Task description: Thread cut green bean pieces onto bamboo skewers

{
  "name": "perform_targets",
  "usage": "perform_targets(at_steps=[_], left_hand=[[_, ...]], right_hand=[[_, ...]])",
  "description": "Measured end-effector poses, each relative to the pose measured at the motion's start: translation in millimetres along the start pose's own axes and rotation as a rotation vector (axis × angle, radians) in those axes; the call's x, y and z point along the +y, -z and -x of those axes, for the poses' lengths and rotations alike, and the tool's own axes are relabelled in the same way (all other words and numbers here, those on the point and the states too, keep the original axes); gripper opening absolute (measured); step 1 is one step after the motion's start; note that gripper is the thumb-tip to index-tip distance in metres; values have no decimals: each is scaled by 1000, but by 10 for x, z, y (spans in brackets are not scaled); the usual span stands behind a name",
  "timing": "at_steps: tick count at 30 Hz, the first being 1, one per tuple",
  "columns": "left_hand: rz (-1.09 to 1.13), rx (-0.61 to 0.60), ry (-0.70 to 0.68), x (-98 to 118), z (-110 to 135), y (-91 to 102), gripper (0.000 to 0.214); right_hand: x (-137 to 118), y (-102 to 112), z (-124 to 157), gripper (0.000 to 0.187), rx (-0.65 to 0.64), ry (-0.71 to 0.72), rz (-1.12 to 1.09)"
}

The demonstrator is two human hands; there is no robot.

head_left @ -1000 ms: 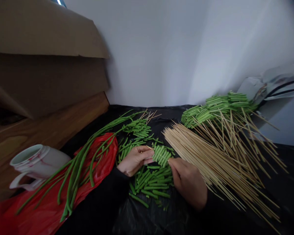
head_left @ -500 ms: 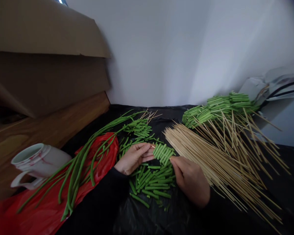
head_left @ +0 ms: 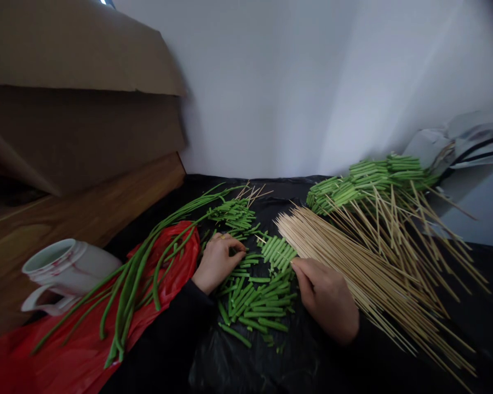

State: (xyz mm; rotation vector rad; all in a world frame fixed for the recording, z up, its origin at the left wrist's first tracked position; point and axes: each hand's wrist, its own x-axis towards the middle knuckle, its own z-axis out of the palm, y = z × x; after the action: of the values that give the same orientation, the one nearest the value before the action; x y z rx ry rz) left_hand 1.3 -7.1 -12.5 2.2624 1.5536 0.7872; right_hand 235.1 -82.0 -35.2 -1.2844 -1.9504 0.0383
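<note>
My right hand (head_left: 326, 298) is closed around a bamboo skewer that is mostly hidden in my fingers. Cut green bean pieces (head_left: 278, 251) are threaded side by side along it, and its pale tip pokes out at the upper left. My left hand (head_left: 222, 260) is apart from the skewer, at the left side of the loose pieces. Its thumb and forefinger come together in a pinch; whatever is between them is hidden. Below both hands lies a pile of short cut green beans (head_left: 258, 306). More cut pieces (head_left: 232, 213) lie beyond my left hand, beside several skewer tips.
Bare bamboo skewers (head_left: 345, 257) lie fanned at the right, with loaded bean skewers (head_left: 370, 178) stacked behind. Long whole beans (head_left: 135, 273) rest over a red plastic bag (head_left: 168, 284). A white pitcher (head_left: 78, 268) and a cardboard box (head_left: 86, 120) stand left. Black plastic (head_left: 222, 366) covers the surface.
My left hand has let go of the skewer's tip side and moved left and slightly down to the loose bean pieces. My right hand still holds the skewer, shifted slightly right.
</note>
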Motion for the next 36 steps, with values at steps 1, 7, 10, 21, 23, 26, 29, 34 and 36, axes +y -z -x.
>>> perform_targets(at_steps=[1,7,10,21,23,26,29,34,36], left_hand=[[-40,-12,-13,12,4,-7,9],[-97,-77,-78,21,31,-92,15],[-78,-78,-92,11,40,-115,16],[-26,-124,-123,76,55,-110,8],[-8,-127,-117,86,58,-112,7],[33,-82,-123,89,55,-109,14],[152,39,-76,73,32,-97,21],[830,107,269,41,-14,-67,20],[1131,42,425,46,-19,-51,25]], right_hand=[[-3,2,-1,26,-2,-1,-4],[-13,11,0,26,-5,-16,-3],[-13,13,2,26,-10,-17,4],[-16,14,-3,26,-13,-11,15],[-18,13,-5,25,-6,-12,12],[-19,13,-6,25,3,-12,1],[-22,15,-4,25,6,-12,-14],[-47,19,1,24,-1,-9,-22],[-60,17,4,24,-13,-7,-26]])
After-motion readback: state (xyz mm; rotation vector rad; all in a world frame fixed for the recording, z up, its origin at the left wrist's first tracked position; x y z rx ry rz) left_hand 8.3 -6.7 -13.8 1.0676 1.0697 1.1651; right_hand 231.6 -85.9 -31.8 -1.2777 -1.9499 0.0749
